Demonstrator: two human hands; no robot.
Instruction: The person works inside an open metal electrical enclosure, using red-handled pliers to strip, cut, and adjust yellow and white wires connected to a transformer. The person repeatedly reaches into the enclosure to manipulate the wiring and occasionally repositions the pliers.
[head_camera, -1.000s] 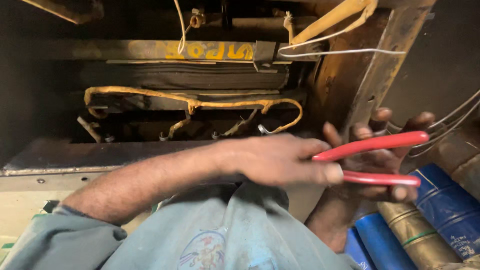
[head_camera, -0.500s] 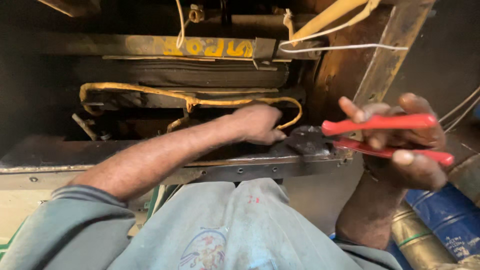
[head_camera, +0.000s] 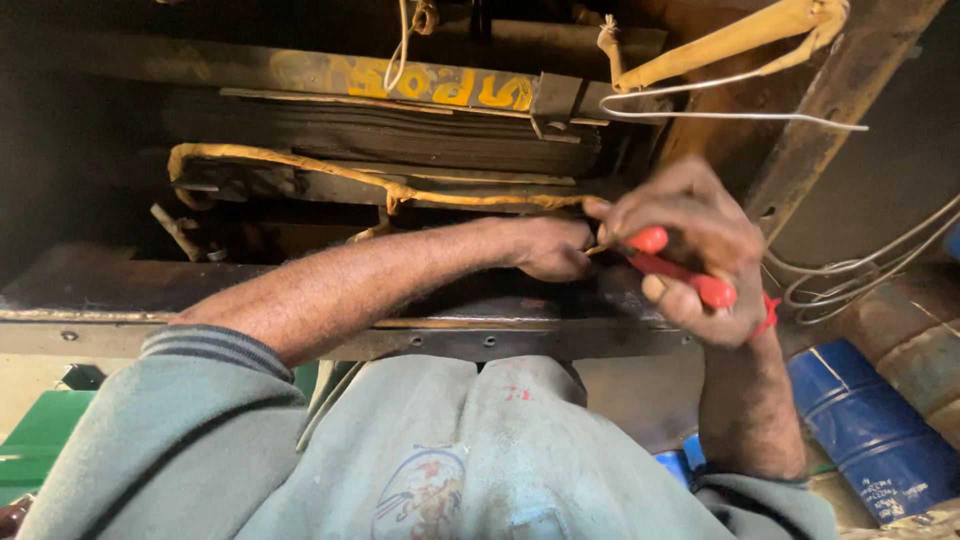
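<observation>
A rusty metal frame rail (head_camera: 300, 330) carries a stack of dark plates (head_camera: 380, 135) wrapped in yellowed tape.

The left arm stretches forward and to the right across the view, its grey sleeve pushed up near the elbow and the forearm bare, the wrist roughly straight. The left hand (head_camera: 550, 247) is curled at the end of that reach, knuckles up, fingers bent and tucked under so their tips are hidden. The right forearm rises almost straight up from the lower right, bare above a grey cuff, with the wrist bent inward to the left. The right hand (head_camera: 695, 250) sits just right of the left grip, nearly touching it, back of the hand toward the camera, its fingers wrapped closed around red handles.
</observation>
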